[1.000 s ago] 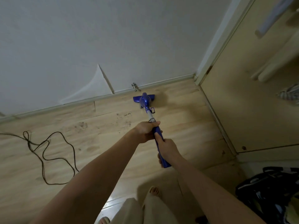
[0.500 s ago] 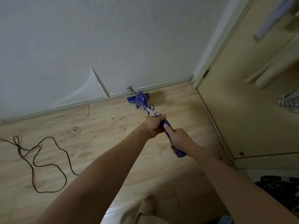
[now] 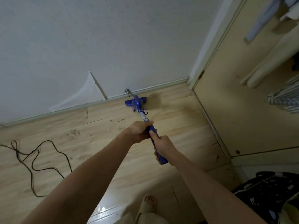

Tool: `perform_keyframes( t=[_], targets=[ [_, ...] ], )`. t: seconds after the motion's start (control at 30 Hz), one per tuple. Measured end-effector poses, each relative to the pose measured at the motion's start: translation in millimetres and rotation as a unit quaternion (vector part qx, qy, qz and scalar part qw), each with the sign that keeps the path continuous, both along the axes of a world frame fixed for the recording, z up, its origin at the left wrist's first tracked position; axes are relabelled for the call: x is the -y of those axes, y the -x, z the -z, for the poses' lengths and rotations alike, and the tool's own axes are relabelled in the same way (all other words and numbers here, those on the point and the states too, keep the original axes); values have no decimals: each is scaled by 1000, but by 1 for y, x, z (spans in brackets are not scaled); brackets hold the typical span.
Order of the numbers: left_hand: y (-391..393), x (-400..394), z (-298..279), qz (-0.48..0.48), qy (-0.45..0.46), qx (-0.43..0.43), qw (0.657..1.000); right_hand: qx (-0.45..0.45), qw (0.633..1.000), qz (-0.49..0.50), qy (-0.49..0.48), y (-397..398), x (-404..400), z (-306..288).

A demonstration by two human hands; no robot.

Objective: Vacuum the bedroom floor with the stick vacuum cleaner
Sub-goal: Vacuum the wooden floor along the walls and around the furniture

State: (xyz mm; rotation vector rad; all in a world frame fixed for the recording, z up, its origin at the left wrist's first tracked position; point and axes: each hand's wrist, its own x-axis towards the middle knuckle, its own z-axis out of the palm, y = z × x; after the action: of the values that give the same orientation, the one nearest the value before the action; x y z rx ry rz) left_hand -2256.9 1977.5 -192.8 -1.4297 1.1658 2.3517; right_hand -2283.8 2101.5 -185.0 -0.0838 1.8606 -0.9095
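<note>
**Both hands on the vacuum at the skirting board**

Here, in the head view, a person grips a blue stick vacuum cleaner (image 3: 142, 113) with both arms stretched forward. The left hand (image 3: 140, 131) is wrapped round the upper end of the blue handle, just below the grey tube, fingers curled over it. The right hand (image 3: 162, 145) clamps the same handle lower down, nearer the body, with its thumb lying along the top of the shaft; the two hands touch. The blue floor head (image 3: 135, 101) sits on the wooden floor (image 3: 178, 123), right up against the white skirting board (image 3: 161, 87) and just beside a small metal doorstop (image 3: 127, 92). A patch of dark specks (image 3: 113, 122) marks the planks to the left of the hands. Further left, a thin black cord (image 3: 40, 157) lies in loose loops on the floor. On the wall, a flap of wallpaper (image 3: 85, 92) has peeled away above the skirting. A beige door (image 3: 242, 110) stands to the right, with striped cloth (image 3: 284, 99) hanging by it. At the bottom edge, a foot in a beige slipper (image 3: 148, 206) rests on the floor, and a dark patterned fabric (image 3: 267, 191) lies at the lower right.
</note>
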Motion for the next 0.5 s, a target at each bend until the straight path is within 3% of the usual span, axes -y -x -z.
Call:
perform_keyframes(
  t=[0.5],
  targets=[
    [-198, -42, -39, 87, -29, 27, 995, -7, 997, 44, -55, -216, -41, -60]
  ],
)
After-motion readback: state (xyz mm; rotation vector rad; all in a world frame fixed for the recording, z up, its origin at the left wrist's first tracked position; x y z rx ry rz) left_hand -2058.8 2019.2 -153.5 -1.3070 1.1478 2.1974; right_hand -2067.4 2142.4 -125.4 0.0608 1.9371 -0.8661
